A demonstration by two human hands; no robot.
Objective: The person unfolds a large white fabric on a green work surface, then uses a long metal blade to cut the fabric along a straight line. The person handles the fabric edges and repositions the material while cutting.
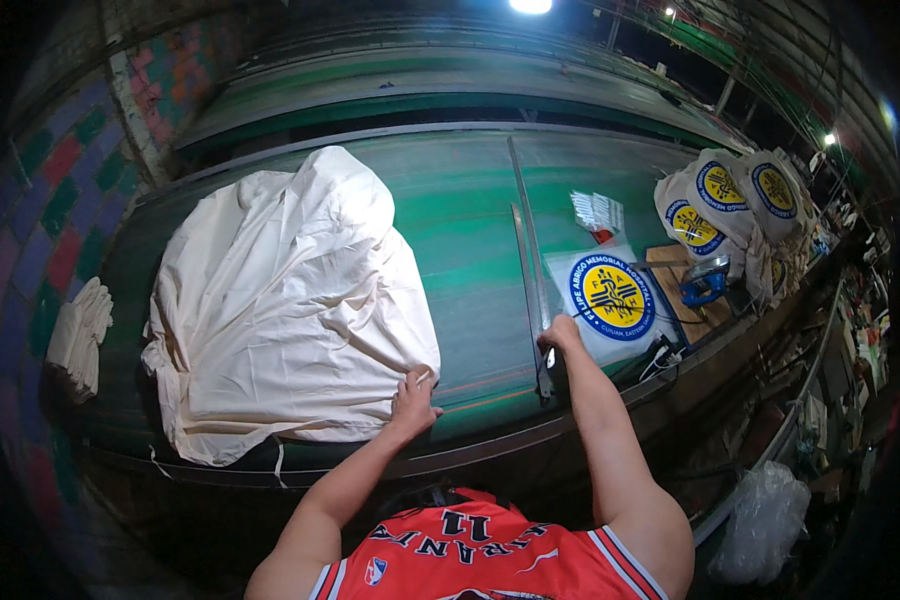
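A large cream cloth [280, 300] lies rumpled on the green tabletop [470, 310]. My left hand [413, 405] rests at its right edge, with a thin white stick [422, 378] between the fingers. My right hand [560, 340] grips a long metal bar [533, 295] that lies front to back across the table, near a second narrower strip. Right of that hand is a transparent sheet with a round blue-and-yellow printed emblem [614, 298]. Behind the sheet are small white printed pieces [597, 212].
Folded cream cloth [80, 335] sits at the left end. At right are printed cream items [720, 195], a blue tool [703, 287] on a wooden board [675, 261], and cords. A plastic bag [760, 520] is below. Another long table [420, 85] runs behind.
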